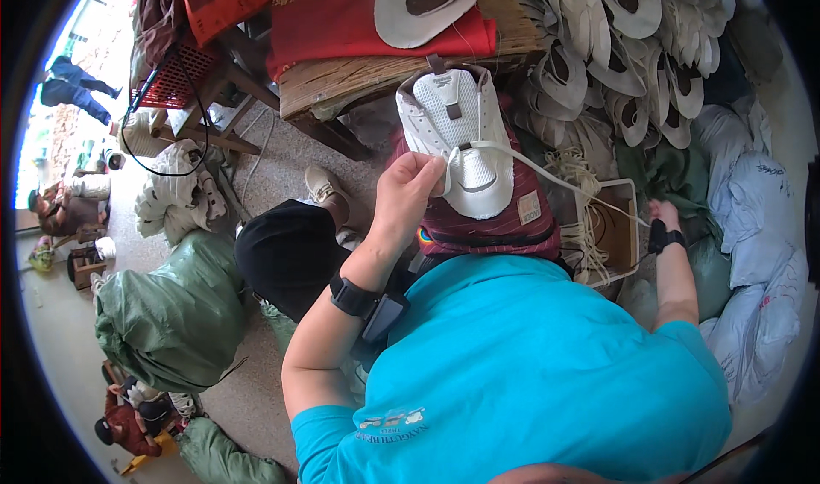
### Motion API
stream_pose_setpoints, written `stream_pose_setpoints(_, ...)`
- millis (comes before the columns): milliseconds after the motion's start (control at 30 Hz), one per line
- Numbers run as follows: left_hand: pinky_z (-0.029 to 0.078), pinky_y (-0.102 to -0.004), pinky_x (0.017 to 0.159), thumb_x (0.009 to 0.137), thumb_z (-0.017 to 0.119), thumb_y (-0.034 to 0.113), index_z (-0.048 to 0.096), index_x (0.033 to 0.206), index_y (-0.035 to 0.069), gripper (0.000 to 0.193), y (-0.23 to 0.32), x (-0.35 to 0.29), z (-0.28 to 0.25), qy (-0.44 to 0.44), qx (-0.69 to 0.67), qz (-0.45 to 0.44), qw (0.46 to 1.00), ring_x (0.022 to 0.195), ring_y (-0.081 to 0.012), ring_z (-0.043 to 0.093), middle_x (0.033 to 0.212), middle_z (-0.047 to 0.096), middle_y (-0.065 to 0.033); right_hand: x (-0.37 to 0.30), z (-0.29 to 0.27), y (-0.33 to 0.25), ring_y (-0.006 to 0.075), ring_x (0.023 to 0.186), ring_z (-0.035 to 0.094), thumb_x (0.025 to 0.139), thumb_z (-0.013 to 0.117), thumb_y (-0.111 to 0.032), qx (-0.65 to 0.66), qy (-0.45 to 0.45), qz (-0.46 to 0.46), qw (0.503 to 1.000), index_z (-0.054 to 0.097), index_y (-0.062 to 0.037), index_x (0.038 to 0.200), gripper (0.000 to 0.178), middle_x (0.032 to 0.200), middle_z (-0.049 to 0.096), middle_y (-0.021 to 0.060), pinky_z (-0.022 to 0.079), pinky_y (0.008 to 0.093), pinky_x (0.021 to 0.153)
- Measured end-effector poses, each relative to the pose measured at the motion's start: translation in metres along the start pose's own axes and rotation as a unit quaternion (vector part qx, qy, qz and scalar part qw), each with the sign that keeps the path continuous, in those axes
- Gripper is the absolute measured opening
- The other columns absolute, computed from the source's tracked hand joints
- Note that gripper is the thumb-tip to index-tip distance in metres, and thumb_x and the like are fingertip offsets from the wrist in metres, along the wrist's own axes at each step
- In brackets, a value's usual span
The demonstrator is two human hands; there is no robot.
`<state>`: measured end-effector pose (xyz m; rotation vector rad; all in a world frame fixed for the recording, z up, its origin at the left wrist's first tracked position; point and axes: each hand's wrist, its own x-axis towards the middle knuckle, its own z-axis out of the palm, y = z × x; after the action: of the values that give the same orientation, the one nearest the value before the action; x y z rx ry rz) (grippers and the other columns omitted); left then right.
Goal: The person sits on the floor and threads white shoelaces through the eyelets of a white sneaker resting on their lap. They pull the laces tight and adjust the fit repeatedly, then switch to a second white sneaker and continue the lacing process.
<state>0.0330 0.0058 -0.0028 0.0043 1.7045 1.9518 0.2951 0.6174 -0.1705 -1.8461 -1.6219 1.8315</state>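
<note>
White lace (557, 180) is pinched by the fingers (425, 173) of the left hand (403, 195) near the frame's centre and of the right hand (665, 217) at middle right. The white shoe upper (455, 129), at upper centre, is laid over a maroon bag (487, 238), beside the wooden surface (342, 84).

Left hand (414, 185) pinches white lace (512, 151) at left side of white shoe upper (500, 181), which rests on maroon striped bag (536, 228). Right hand (665, 216), extended right beside crate (633, 219), holds lace drawn taut. Wooden table (342, 87) ahead carries red cloth (342, 40).
</note>
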Motion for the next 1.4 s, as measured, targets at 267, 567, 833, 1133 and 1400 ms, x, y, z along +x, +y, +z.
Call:
stream_pose_setpoints(267,0.036,-0.0217,0.055,0.094,0.063,0.021,0.061,0.082,0.004,0.021,0.014,0.004,0.001,-0.032,0.010,-0.051,0.998,0.060,-0.0060,0.047,0.068,0.057,0.0013,-0.255,0.283,-0.100,0.0078,0.066,0.063,0.098,0.055,-0.018,-0.100,-0.348,-0.268,0.892,0.048,-0.0042,0.118,0.025,0.099,0.070,0.0092,0.041,0.0180,0.051)
stream_pose_setpoints(567,0.047,-0.0423,0.062,0.088,0.063,0.017,0.056,0.081,0.002,0.018,0.018,0.006,0.008,0.085,0.442,0.264,0.853,0.065,-0.0361,0.057,0.074,0.059,-0.0170,-0.320,0.348,-0.119,0.0071,0.060,0.062,0.099,0.053,-0.015,-0.132,-0.520,-0.268,0.801,0.053,-0.0046,0.104,0.011,0.078,0.068,0.0055,0.042,0.0157,0.051)
stream_pose_setpoints(833,0.049,-0.0429,0.071,0.082,0.068,0.009,0.058,0.084,0.003,0.012,0.036,0.008,0.005,0.009,0.551,0.349,0.758,0.082,-0.0352,0.059,0.091,0.058,-0.0145,-0.325,0.353,-0.126,0.0068,0.053,0.057,0.091,0.056,-0.007,-0.238,-0.521,-0.281,0.770,0.054,-0.0051,0.093,0.004,0.065,0.063,0.0024,0.042,0.0203,0.047)
stream_pose_setpoints(1133,0.048,-0.0430,0.084,0.070,0.077,0.013,0.057,0.106,0.007,0.042,0.079,0.026,-0.007,-0.127,0.615,0.347,0.696,0.103,-0.0303,0.056,0.107,0.051,-0.0095,-0.338,0.364,-0.134,0.0307,0.058,0.064,0.082,0.057,-0.007,-0.352,-0.351,-0.627,0.599,0.054,-0.0030,0.091,0.011,0.064,0.060,0.0162,0.048,0.0411,0.054)
stream_pose_setpoints(1400,0.047,-0.0403,0.083,0.068,0.079,0.012,0.066,0.089,0.009,0.025,0.085,0.029,-0.011,-0.158,0.614,0.332,0.698,0.096,-0.0308,0.056,0.097,0.054,-0.0088,-0.340,0.365,-0.138,0.0403,0.070,0.065,0.086,0.060,-0.011,-0.458,-0.357,-0.635,0.510,0.045,-0.0020,0.109,0.029,0.072,0.064,0.0202,0.050,0.0499,0.062)
